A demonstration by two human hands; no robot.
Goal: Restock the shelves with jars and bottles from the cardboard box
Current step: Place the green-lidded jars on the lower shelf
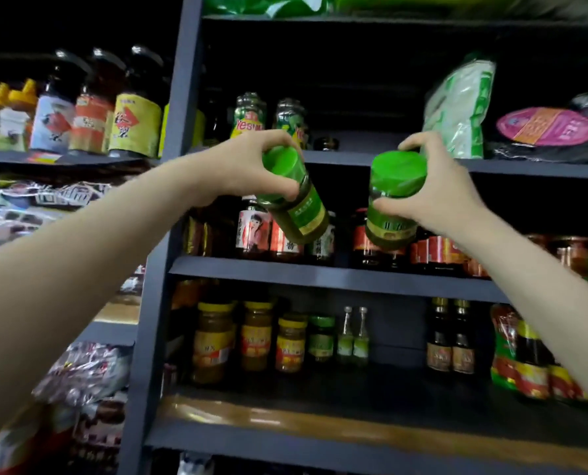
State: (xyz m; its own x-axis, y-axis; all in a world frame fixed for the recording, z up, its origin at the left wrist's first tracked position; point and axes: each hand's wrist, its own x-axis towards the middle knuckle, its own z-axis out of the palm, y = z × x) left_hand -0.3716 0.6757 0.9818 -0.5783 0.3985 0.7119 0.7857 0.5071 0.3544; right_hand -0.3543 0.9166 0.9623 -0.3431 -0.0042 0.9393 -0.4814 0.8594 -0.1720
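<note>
Both arms reach up toward a dark blue shelf unit (320, 274). My left hand (251, 166) grips a green-lidded jar (299, 209) by its lid, the jar tilted with its base pointing toward the shelves. My right hand (436, 190) holds a second green-lidded jar (393, 200) around lid and neck, also tilted. Both jars hang in the air in front of the edge of the upper shelf (354, 158), above the row of red-labelled jars on the middle shelf. The cardboard box is out of view.
The upper shelf holds two green bottles (251, 114), a small dark jar (327, 144), a white-green bag (460, 108) and a flat dark packet (546, 128). Yellow-lidded jars (214, 341) and dark bottles (452, 341) stand lower down. The left rack carries sauce bottles (135, 108) and bagged goods.
</note>
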